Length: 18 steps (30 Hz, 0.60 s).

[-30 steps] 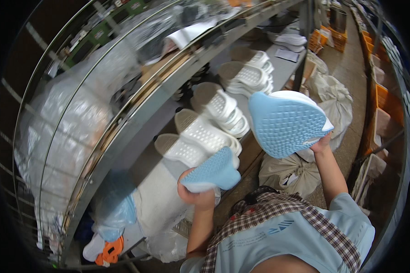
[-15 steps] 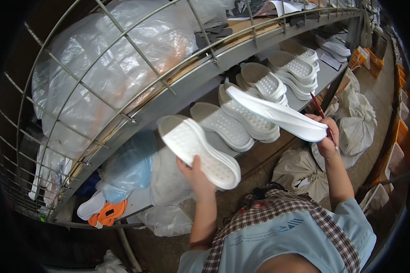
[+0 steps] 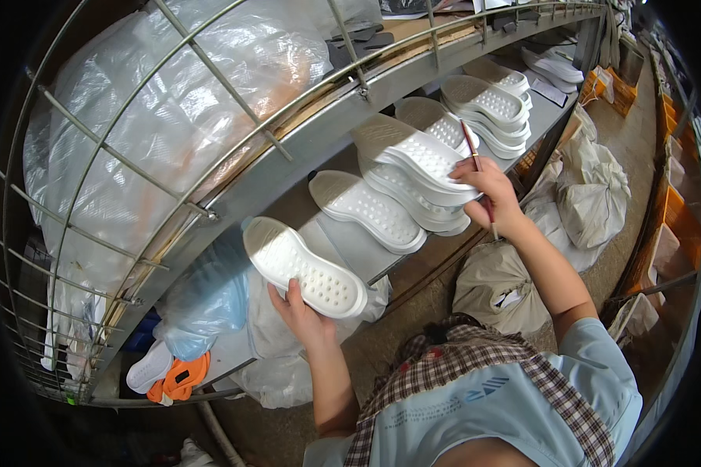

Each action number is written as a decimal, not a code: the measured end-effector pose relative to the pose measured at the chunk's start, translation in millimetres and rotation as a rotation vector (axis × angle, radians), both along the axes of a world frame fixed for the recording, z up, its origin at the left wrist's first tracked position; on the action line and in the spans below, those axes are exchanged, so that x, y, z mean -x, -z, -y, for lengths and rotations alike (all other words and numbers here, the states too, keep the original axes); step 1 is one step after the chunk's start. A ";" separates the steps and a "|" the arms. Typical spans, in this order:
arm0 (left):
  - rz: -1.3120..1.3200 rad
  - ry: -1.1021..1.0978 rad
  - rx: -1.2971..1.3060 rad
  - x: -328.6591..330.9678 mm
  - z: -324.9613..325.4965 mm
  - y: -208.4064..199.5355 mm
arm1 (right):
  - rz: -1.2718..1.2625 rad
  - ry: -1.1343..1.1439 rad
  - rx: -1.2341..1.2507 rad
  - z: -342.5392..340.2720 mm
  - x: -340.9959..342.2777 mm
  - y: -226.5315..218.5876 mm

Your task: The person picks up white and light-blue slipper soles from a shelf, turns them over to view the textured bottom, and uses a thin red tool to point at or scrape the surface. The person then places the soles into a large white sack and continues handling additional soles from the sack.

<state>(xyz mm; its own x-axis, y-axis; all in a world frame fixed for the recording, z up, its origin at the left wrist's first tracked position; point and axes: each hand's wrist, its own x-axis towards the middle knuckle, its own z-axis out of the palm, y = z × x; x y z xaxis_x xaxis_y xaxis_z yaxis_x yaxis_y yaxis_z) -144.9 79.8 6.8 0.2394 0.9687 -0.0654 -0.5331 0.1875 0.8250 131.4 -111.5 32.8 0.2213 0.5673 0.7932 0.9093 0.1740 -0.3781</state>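
One view: left fisheye of a side-by-side head pair, upright, unmirrored, aimed steeply down past the wearer's shirt [image 3: 436, 416]. Close range: forearms [image 3: 557, 276] enter from the lower edge, hands [image 3: 497, 204] sit around mid-frame, shelf [image 3: 551, 117] slants from lower left to upper right. Straight edges bow near the rim, corners black, aisle floor [image 3: 643, 171] farther off at right.
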 end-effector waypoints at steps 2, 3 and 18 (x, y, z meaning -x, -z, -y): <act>0.017 0.061 0.014 -4.5 -0.1 0.3 | -0.033 -0.047 0.067 -9.6 4.5 2.1; 0.037 0.091 0.010 -8.8 -0.7 0.9 | -0.022 0.011 0.152 -12.6 5.7 2.9; -0.332 0.357 -0.236 -121.2 -18.5 39.8 | -0.200 0.225 -0.072 79.1 -5.4 24.5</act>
<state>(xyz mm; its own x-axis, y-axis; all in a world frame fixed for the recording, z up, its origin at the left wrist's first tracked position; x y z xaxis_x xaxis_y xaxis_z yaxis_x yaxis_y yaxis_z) -23.6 98.4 -33.0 0.5595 0.8287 0.0161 -0.1740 0.0985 0.9798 136.8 -190.6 8.3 0.4905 0.4304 0.7577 0.8368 0.0100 -0.5474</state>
